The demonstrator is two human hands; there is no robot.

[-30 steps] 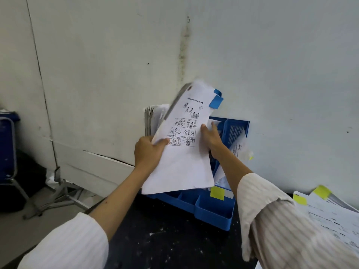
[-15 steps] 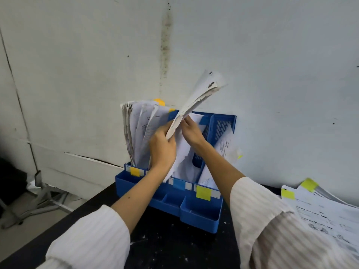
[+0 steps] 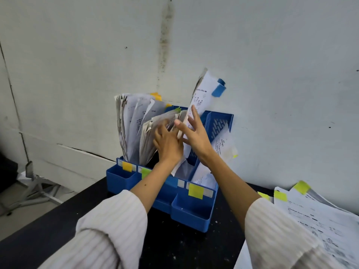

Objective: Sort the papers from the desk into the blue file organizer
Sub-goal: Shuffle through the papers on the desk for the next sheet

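While filed papers (image 3: 134,129) crowd slots.

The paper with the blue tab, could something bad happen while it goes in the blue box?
Maybe. The paper with the blue tab stands tall and bent between the right hand and left hand, so it might crumple or slip into the wrong slot of the blue file organizer. The stuffed papers on the left lean and could spill if pushed hard.

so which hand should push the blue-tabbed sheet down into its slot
Right. The right hand already lies with straight fingers against the white blue-tabbed sheet, while the left hand is busy holding back neighbouring papers in the blue plastic file organizer.
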